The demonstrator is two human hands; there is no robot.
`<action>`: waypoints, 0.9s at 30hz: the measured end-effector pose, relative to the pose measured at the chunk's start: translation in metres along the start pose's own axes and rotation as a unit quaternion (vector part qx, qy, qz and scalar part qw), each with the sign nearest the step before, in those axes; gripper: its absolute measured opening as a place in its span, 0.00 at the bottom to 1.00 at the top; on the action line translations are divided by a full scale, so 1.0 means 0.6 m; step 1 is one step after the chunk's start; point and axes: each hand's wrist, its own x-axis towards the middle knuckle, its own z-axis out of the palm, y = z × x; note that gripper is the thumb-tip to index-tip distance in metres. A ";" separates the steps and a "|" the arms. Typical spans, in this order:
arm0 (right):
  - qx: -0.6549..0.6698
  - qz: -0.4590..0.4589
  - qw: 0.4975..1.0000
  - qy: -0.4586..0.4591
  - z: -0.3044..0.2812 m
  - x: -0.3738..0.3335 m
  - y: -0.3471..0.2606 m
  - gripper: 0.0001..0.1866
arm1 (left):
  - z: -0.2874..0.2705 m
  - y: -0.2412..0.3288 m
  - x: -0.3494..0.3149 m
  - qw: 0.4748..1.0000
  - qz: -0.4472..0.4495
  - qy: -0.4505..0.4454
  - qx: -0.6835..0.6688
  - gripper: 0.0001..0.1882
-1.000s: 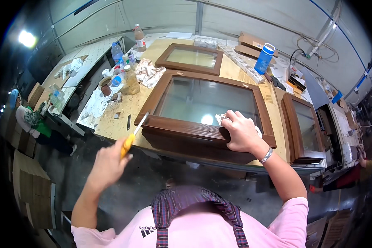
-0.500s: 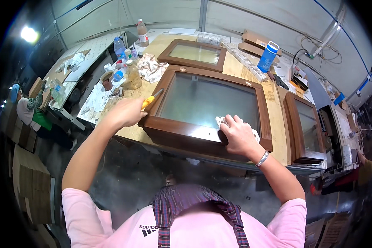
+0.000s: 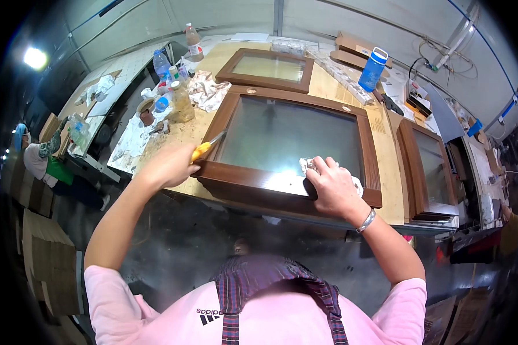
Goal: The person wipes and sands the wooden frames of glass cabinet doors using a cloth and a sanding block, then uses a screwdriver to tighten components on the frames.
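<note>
In front of me a brown wooden door with a glass pane lies on top of a stack of similar frames. My left hand is closed around a yellow-handled tool with a slim metal blade or shaft. Its tip lies along the inner edge of the left rail, beside the glass; whether it touches is too small to tell. Over the near rail, my right hand grips a crumpled whitish cloth, mostly hidden under the fingers.
Behind lies another framed door. Left are a rag, a jar and several bottles. A blue bottle stands at the back right, near a wrapped strip. More stacked doors sit right. A co-worker stands far left.
My left hand has moved slightly down and toward me with the yellow tool, whose tip has slid nearer along the left rail. The right hand stays nearly in place on the cloth.
</note>
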 end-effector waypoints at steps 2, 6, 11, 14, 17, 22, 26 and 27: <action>0.004 0.007 1.000 -0.009 0.001 -0.005 0.006 0.20 | 0.016 -0.005 -0.031 1.000 0.010 -0.008 -0.019 0.19; 0.005 -0.012 1.000 0.010 -0.005 -0.001 0.004 0.16 | -0.001 0.002 -0.090 0.998 -0.028 -0.025 -0.058 0.19; 0.009 -0.016 1.000 0.000 -0.004 -0.002 0.007 0.16 | 0.018 0.014 -0.123 0.998 -0.003 -0.008 -0.056 0.19; 0.012 -0.009 1.000 -0.001 -0.001 -0.003 0.009 0.18 | 0.022 0.052 -0.144 0.994 0.086 0.007 -0.066 0.22; 0.016 -0.005 1.000 -0.006 -0.003 -0.001 0.005 0.18 | 0.036 0.084 -0.131 0.984 0.141 -0.017 -0.107 0.22; 0.027 -0.004 1.000 0.004 -0.002 -0.003 0.005 0.20 | 0.027 0.110 -0.124 0.979 0.173 -0.025 -0.106 0.22; 0.024 -0.002 1.000 0.014 0.003 -0.013 0.012 0.23 | 0.026 0.132 -0.130 0.976 0.183 -0.047 -0.113 0.23; 0.026 -0.003 0.999 0.021 0.006 -0.012 0.012 0.23 | 0.022 0.135 -0.133 0.977 0.178 -0.047 -0.111 0.24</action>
